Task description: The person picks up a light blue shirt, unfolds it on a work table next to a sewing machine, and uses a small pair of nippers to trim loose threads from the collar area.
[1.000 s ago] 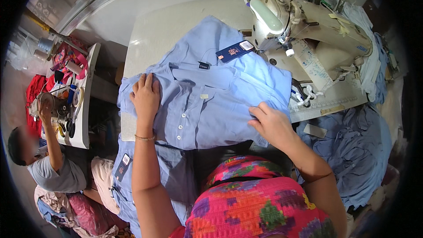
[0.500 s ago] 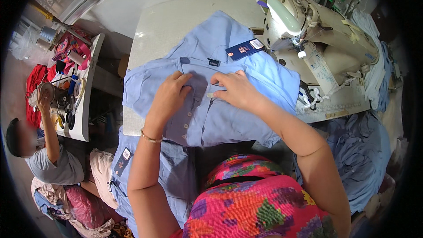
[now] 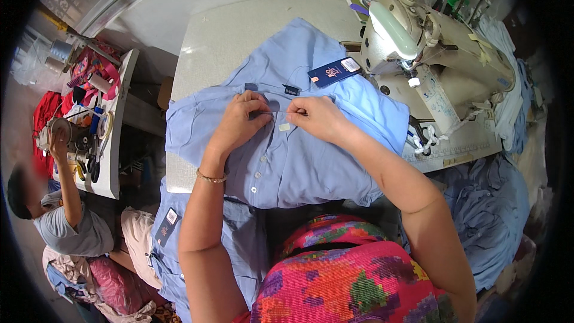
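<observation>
A light blue shirt (image 3: 299, 161) lies spread on the white sewing table (image 3: 239, 30), its button front facing up. My left hand (image 3: 242, 119) and my right hand (image 3: 320, 116) meet near the collar, both pinching the fabric at the top of the placket, where a small white tag shows. A dark blue hang tag (image 3: 333, 72) rests on the shirt by the collar. A cream sewing machine (image 3: 430, 48) stands just right of my right hand.
More blue shirts hang off the table at the lower left (image 3: 173, 245) and pile up at the right (image 3: 484, 215). At the left, another person (image 3: 54, 215) sits at a second table (image 3: 101, 137) cluttered with thread spools and tools.
Both hands have come together from the shirt's sides to its collar area. They now pinch the placket instead of lying flat on the fabric.
</observation>
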A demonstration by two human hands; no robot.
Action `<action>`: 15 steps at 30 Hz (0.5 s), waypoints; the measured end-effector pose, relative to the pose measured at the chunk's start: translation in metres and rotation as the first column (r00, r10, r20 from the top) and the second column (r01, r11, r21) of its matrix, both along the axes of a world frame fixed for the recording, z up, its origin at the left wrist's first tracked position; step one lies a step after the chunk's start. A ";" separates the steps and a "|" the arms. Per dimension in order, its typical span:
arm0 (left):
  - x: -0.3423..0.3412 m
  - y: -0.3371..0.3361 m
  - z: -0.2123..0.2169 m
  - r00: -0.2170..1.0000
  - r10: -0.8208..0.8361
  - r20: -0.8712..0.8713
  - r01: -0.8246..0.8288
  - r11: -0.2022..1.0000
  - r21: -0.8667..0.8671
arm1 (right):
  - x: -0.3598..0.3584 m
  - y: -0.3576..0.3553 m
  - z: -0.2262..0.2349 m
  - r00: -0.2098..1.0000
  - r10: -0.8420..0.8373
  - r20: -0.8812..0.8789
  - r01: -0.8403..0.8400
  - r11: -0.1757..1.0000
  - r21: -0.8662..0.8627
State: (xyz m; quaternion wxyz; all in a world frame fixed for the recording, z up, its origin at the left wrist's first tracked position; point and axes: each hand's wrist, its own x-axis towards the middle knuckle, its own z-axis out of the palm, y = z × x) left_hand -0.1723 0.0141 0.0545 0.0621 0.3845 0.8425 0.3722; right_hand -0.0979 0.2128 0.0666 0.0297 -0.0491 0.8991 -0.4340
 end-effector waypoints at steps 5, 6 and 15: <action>0.000 0.001 -0.006 0.998 0.037 -0.045 -0.034 0.996 0.084 | -0.002 -0.007 0.001 0.999 0.010 -0.052 -0.006 0.997 0.076; 0.001 0.001 -0.005 0.998 0.039 -0.048 -0.035 0.996 0.078 | -0.002 -0.009 0.002 0.999 0.023 -0.040 -0.019 0.996 0.088; 0.090 -0.033 0.044 0.985 0.057 -0.164 -0.082 0.986 -0.146 | -0.008 -0.013 -0.007 0.991 0.051 -0.121 -0.035 0.990 0.135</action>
